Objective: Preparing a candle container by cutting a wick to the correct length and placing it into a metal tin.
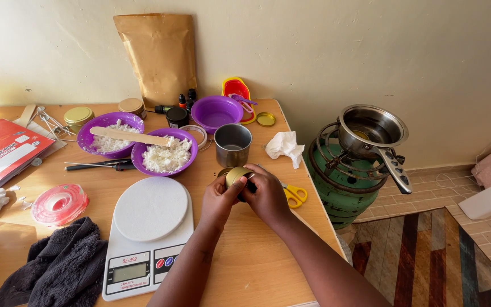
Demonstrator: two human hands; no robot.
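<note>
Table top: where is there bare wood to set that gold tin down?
Bare wood lies on the table between the scale and the right edge, beneath the forearms. A smaller strip sits between the metal cup and tissue. The back is crowded with purple bowls, jars and bottles. Both hands hold the gold tin.

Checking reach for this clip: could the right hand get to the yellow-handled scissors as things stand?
Probably yes. The scissors lie on the table just beside the right hand, with nothing between them. But both hands, the left hand too, are around a small gold tin.
</note>
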